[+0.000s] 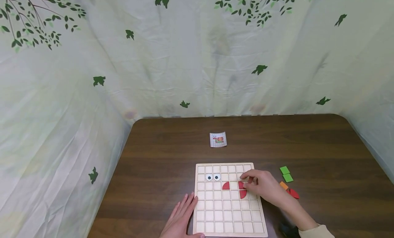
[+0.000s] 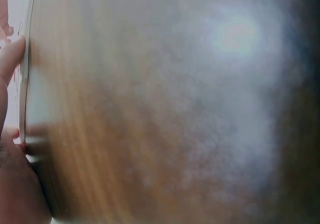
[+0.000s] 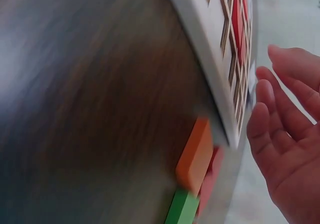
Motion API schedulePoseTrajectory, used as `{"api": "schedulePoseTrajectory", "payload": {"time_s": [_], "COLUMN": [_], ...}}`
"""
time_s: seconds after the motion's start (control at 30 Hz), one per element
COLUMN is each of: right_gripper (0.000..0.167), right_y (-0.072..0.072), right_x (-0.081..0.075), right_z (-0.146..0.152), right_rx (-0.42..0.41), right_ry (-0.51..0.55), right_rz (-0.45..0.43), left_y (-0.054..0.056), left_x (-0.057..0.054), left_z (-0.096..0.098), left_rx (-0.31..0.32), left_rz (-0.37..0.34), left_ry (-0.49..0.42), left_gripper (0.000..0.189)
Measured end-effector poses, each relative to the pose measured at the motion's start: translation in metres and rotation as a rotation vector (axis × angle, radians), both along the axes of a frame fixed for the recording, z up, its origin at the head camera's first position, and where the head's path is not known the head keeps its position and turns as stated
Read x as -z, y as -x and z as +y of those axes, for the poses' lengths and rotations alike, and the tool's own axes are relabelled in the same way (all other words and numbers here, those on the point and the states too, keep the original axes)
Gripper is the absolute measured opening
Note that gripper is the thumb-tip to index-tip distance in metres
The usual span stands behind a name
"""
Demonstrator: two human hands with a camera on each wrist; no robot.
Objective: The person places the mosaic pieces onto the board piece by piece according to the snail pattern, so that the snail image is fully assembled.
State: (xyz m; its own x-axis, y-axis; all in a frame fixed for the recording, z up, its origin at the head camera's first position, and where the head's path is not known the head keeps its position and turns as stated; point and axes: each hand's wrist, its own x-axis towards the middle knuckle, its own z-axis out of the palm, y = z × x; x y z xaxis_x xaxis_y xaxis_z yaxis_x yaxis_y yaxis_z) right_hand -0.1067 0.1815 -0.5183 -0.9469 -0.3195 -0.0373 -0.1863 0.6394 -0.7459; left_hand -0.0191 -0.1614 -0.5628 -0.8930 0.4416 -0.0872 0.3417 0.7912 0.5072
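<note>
Right hand point(image 1: 267, 187): I see thumb and forefinger apart over the white grid board point(image 1: 209, 205).
Upper right red piece point(image 1: 240, 184): on the board, just by the thumb tip; contact I cannot tell.
Left hand point(image 1: 182, 217): fingers extended at the board's left edge.
Orange piece point(image 1: 284, 185): right of the board.

Brown table point(image 1: 160, 145), pale cloth point(image 1: 197, 60), green leaf prints point(image 1: 259, 69)
</note>
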Motion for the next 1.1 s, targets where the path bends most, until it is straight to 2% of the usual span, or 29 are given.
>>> {"api": "schedulePoseTrajectory", "payload": {"time_s": [0.3,0.5,0.7,0.9,1.1], "right_gripper": [0.027,0.030,0.028,0.027,0.028], "right_y": [-0.005,-0.008,-0.006,-0.001,-0.002], "right_x": [-0.001,0.000,0.007,0.010,0.009], "right_z": [0.041,0.060,0.064,0.060,0.059], "right_rx": [-0.001,-0.043,-0.012,0.004,-0.017], "right_ry": [-0.017,-0.046,-0.119,-0.142,-0.137], "right_rz": [-0.010,0.045,0.091,0.054,0.020], "left_y": [0.000,-0.001,-0.001,-0.002,-0.002], "left_x": [0.003,0.005,0.007,0.008,0.007], "left_z": [-0.002,-0.002,-0.003,-0.003,-0.004], "left_rx": [0.015,0.024,0.030,0.035,0.028], "left_rz": [0.043,0.090,0.134,0.177,0.130], "left_ry": [0.004,0.020,0.038,0.023,0.009], "left_gripper": [0.104,0.104,0.103,0.103,0.103]}}
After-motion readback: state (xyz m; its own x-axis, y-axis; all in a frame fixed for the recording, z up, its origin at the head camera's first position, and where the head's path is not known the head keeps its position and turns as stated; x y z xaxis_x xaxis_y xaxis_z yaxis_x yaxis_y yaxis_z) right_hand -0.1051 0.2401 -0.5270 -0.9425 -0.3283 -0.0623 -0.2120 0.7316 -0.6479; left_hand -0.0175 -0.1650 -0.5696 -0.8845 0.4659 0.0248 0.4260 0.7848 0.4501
